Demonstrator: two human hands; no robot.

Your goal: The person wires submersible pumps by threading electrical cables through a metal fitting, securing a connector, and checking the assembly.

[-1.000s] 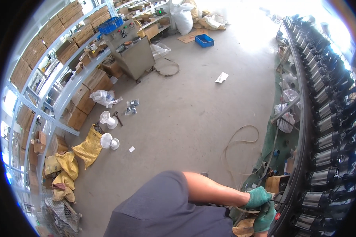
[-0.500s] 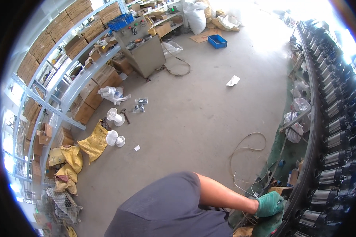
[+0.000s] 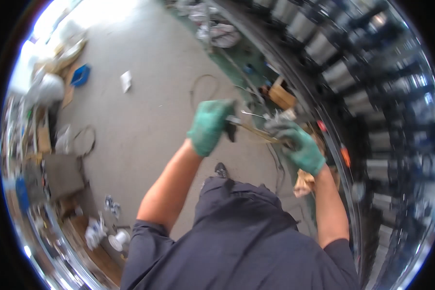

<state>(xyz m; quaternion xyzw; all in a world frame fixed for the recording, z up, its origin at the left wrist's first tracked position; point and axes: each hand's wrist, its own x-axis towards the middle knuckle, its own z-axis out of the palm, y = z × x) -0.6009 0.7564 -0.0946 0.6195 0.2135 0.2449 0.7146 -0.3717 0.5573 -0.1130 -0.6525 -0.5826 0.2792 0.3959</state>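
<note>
Both hands wear green work gloves with grey fingers and are raised in front of my body. My left hand is closed on the pale end of a thin yellowish hose or cord. This strand runs across to my right hand, whose fingers curl round its other part. A thin metal rod with a rounded tip sticks out beside the right fingers; motion blur hides what it belongs to. Something whitish shows just above those fingers, too smeared to name.
A long dark rack with rows of metal cylinders runs along my right. Beside it lie a cardboard box and plastic bags. On the floor are a blue crate, white paper and a white spool.
My view has swung toward the rack and down. Both gloved hands, earlier low by the rack, are now raised and apart, with the yellowish strand stretched between them.
</note>
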